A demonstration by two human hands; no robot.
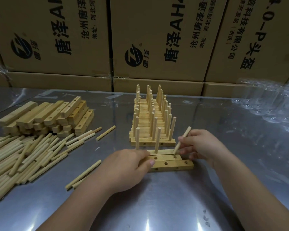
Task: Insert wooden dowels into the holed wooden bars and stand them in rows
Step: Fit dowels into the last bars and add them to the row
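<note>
Head view: your left hand (128, 165) presses open-fingered on the three near bars (172, 165) to steady them while your right hand (202, 145) pinches a tilted dowel (182, 140) at the far bar's last hole; finished rows (152, 117) stand just beyond.
</note>
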